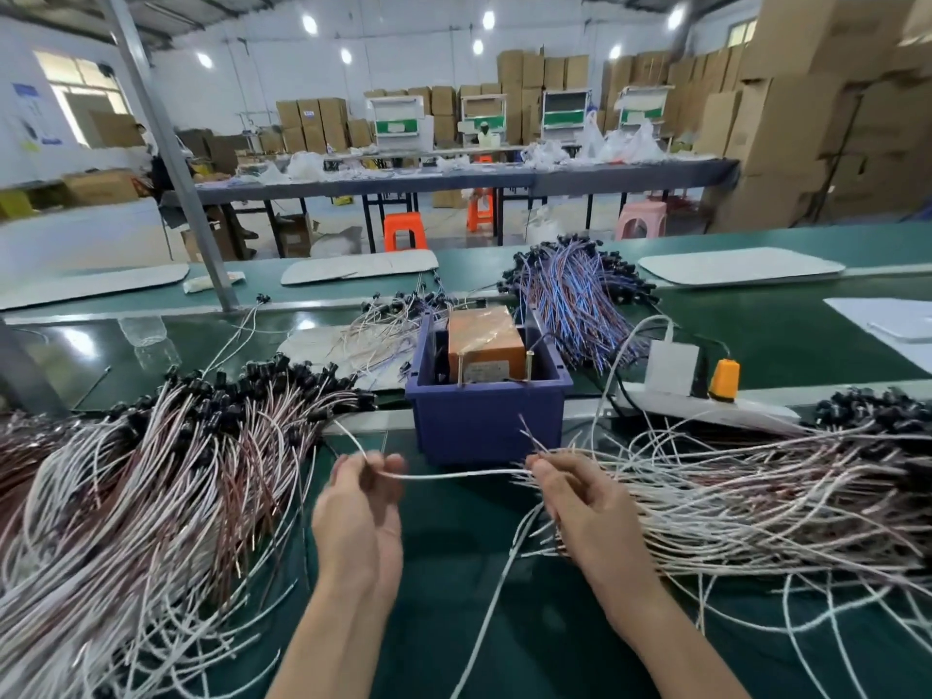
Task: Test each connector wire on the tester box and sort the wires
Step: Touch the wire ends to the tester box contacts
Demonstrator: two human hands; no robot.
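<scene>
Wire, one white strand, runs nearly straight across the lower middle of the frame between both hands, just in front of the bin. The left hand pinches it between thumb and curled fingers, and beyond that grip it arcs up and left towards the left pile. The right hand pinches the other end at the edge of the right pile, with thin bare tips poking up above its thumb. Held at both ends like this, the strand stands clear of its tangled neighbours, probably readied for the tester, the orange box standing in the bin with two brass posts at its near edge. The piles flank the bin on the green worktop, likely so untested stock sits on one side and finished on the other; which is which I cannot tell. A blue pile lies behind the tester, right of centre, seemingly a separate kind kept apart.
</scene>
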